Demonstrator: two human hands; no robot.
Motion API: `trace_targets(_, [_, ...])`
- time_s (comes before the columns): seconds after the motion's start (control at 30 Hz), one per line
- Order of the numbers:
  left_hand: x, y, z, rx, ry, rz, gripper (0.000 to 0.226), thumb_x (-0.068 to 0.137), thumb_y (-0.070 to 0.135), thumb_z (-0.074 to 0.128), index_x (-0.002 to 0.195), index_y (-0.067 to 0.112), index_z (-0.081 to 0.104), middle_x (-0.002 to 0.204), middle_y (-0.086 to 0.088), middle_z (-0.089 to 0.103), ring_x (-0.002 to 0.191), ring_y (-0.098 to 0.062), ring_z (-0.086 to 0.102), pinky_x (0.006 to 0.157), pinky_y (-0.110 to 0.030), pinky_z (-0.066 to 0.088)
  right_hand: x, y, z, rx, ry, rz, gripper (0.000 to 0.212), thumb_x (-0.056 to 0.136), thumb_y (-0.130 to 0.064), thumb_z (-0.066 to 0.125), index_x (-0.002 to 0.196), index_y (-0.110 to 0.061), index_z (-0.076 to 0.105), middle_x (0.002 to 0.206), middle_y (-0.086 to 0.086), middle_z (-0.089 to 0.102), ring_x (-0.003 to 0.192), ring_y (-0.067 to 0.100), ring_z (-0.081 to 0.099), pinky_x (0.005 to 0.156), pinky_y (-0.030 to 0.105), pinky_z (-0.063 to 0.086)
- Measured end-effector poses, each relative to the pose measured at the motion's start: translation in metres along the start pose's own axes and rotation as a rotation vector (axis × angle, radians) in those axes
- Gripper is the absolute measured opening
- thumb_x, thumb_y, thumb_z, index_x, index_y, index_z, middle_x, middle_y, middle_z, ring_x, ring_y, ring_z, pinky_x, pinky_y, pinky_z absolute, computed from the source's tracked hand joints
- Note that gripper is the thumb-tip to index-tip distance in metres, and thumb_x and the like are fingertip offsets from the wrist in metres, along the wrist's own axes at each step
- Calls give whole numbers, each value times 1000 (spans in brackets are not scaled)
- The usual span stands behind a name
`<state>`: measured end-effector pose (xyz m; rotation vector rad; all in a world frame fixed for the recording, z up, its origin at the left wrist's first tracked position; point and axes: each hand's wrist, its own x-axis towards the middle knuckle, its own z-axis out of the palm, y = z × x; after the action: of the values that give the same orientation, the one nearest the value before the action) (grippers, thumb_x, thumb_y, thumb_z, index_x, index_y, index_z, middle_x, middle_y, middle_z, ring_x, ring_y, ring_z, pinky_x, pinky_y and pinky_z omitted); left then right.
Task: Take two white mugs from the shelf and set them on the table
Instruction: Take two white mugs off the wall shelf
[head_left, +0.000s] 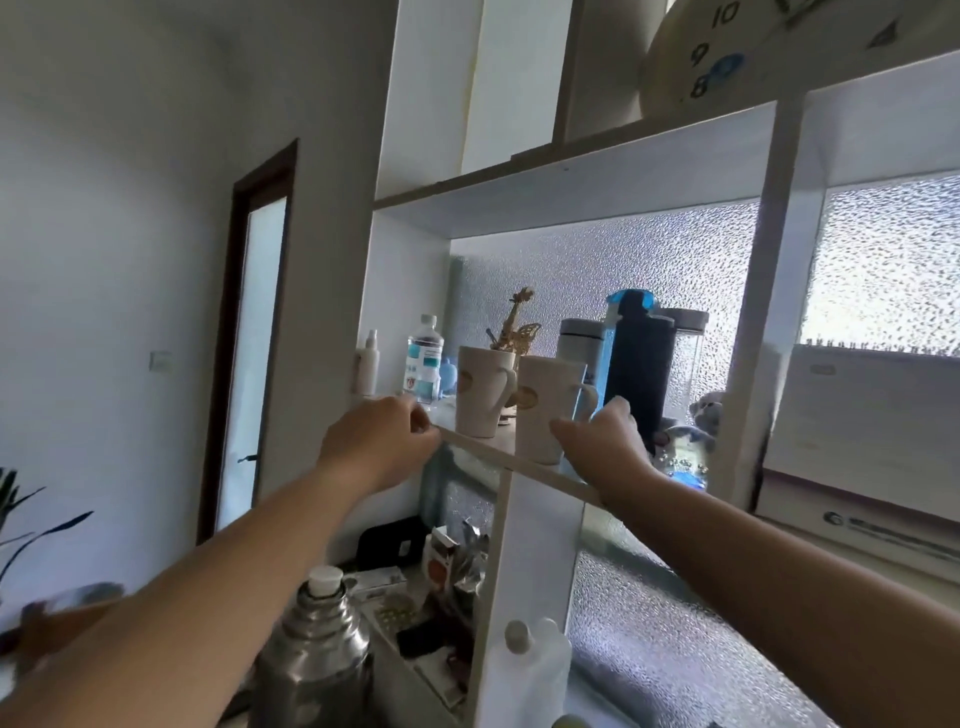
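**At the shelf: one mug gripped, one standing**

On the middle shelf (540, 470), two white mugs stand side by side before a dark flask (640, 364) and a water bottle (425, 358). The right hand (605, 441) wraps the right mug (548, 410) near its handle, thumb across the front. The left mug (483, 389) stands free on the board. The left hand (382, 441), fingers curled narrow and holding nothing, touches the shelf's front edge just beside that mug. Below stands a steel thermos (317, 644).

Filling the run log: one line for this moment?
phase: reaching | right hand: on right mug | left hand: beside left mug, not touching | mugs: on shelf
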<state>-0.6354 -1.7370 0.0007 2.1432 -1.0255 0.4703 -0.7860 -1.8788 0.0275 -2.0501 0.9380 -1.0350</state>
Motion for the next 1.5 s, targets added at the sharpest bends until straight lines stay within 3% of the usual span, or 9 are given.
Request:
trace_targets(0.27, [49,38,27,-200,13,-21,26,86,28,55,108,18,65,111,-4,69,90,-18,56,78,-27,42,21,16,12,242,-105,48,43,87,-18,55,127,-10,40,92,4,56,69,16,53,48,25,37])
trace_targets(0.4, [71,53,48,-293,21,-24,30,90,29,54,113,14,64,116,-6,68,105,-23,60,87,-31,47,30,24,18,419,-133,86,48,88,-15,56,132,-14,36,107,11,59,82,22,60,51,27,44])
trace_targets(0.57, [96,64,75,-358,43,-75,33,94,35,47,103,11,66,106,-10,70,95,-27,61,80,-30,44,38,34,28,505,-80,49,54,86,-5,58,134,-17,36,119,13,55,96,27,59,51,23,42])
trace_targets(0.83, [114,64,94,-526,2,-182,42,96,34,42,100,2,70,101,-17,68,97,-32,61,87,-37,45,46,40,39,659,-18,-1,53,84,-5,58,129,-25,37,114,9,55,93,25,61,66,30,54])
trace_targets(1.03, [116,67,100,-712,-34,-189,29,96,26,39,101,16,66,93,-6,63,92,-23,53,84,-32,40,47,34,40,666,23,8,53,85,-10,58,132,-26,37,120,8,52,96,24,59,80,40,56])
trace_targets(1.13, [116,65,98,-730,-43,-188,31,98,30,39,95,14,65,89,-4,60,89,-22,52,82,-30,38,44,33,37,674,51,0,36,89,-10,54,121,-24,44,109,4,57,91,19,60,72,33,54])
trace_targets(1.23, [115,64,96,-719,-35,-200,36,98,33,40,68,22,57,89,-7,61,88,-25,53,88,-36,44,41,33,33,660,81,-19,22,93,-13,52,114,-22,51,89,-10,56,78,5,54,74,29,50])
trace_targets(1.37, [113,62,97,-745,-2,-229,31,96,35,46,93,11,64,87,-3,64,90,-24,57,99,-46,48,44,30,26,672,110,0,19,94,-34,55,107,-21,55,82,-12,56,72,3,54,70,26,50])
trace_targets(1.5, [109,61,94,-767,11,-239,27,97,31,47,78,17,59,90,-4,64,91,-23,56,100,-50,48,47,29,24,675,100,42,30,92,-36,56,106,-11,64,78,-2,61,65,8,54,55,23,42])
